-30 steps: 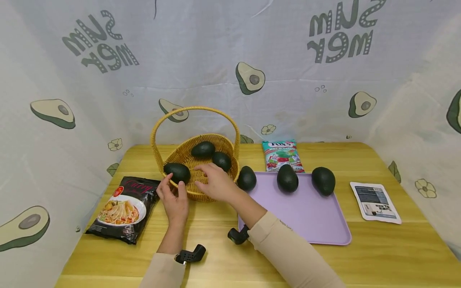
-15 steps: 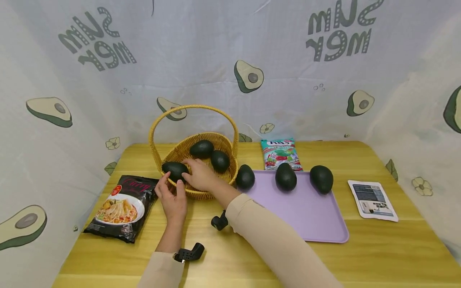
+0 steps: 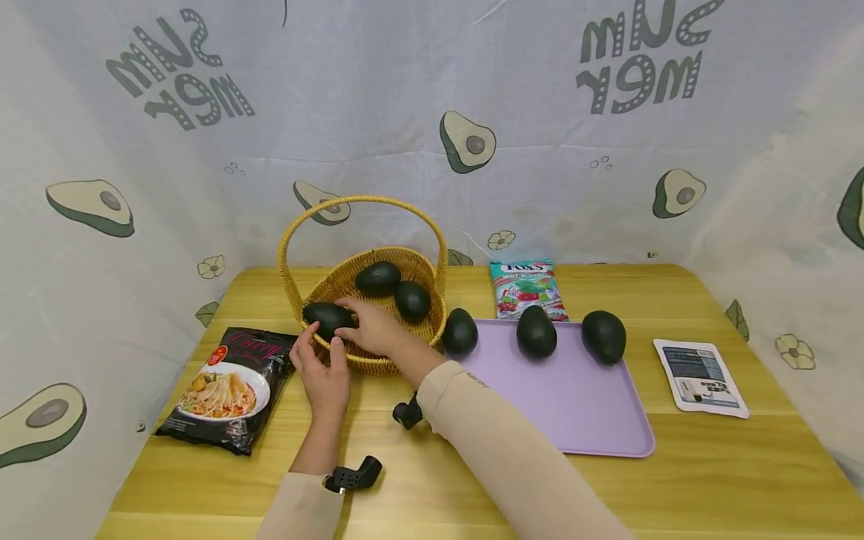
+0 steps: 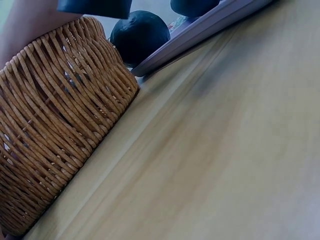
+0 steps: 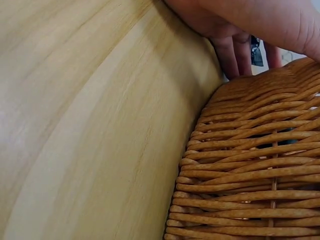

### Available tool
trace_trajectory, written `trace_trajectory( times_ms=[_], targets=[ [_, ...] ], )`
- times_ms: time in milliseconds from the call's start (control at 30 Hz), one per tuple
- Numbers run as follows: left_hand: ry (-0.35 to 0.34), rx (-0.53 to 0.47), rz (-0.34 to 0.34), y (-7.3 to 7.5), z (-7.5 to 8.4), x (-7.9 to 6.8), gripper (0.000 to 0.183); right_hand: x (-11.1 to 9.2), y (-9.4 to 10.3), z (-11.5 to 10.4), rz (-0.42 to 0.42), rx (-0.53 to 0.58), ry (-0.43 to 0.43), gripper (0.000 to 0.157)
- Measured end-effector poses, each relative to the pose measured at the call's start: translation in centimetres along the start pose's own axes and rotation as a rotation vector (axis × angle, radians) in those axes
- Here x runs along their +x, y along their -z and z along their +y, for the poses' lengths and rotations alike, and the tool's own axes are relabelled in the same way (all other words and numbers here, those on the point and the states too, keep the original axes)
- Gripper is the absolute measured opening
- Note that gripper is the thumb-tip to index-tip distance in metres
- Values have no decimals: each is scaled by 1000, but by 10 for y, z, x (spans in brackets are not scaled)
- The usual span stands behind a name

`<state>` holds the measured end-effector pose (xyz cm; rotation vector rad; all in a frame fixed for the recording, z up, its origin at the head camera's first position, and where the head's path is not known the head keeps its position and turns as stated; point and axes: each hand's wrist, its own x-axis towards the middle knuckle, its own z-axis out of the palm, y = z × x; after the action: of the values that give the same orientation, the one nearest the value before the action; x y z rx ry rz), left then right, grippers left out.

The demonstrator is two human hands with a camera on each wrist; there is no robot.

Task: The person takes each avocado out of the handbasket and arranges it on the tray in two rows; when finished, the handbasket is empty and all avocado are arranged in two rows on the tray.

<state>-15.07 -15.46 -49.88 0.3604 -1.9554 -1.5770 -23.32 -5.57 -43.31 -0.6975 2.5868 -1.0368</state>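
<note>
Wooden worktop [image 3: 418, 487], wicker basket [image 3: 367, 366] at eleven o'clock: right hand [image 3: 374, 328] pinches a dark avocado [image 3: 324, 319] at the basket's inner eight o'clock, left hand [image 3: 325, 381] touching its rim at seven, fingers relaxed.

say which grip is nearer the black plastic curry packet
Left. The left grip is at the near rim of the yellow wicker basket, just right of the packet; the right grip is farther right, holding a dark green oval avocado inside the basket.

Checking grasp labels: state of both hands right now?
Left hand: closed, holding the basket at its near rim.
Right hand: closed, holding the nearest avocado in the basket.
</note>
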Motion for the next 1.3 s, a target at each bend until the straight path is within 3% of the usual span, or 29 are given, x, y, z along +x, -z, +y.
trace_trajectory(
  times_ms=[667,1000,1300],
  targets=[
    [20,2,-1,-1,0,0,45,1,0,0,65,-7,-12,57],
    [29,-11,-12,1,1,-1,45,1,-1,1,57,21,9,55],
    [0,-7,-7,-1,-2,1,45,-3,5,2,180,64,-21,66]
  ],
)
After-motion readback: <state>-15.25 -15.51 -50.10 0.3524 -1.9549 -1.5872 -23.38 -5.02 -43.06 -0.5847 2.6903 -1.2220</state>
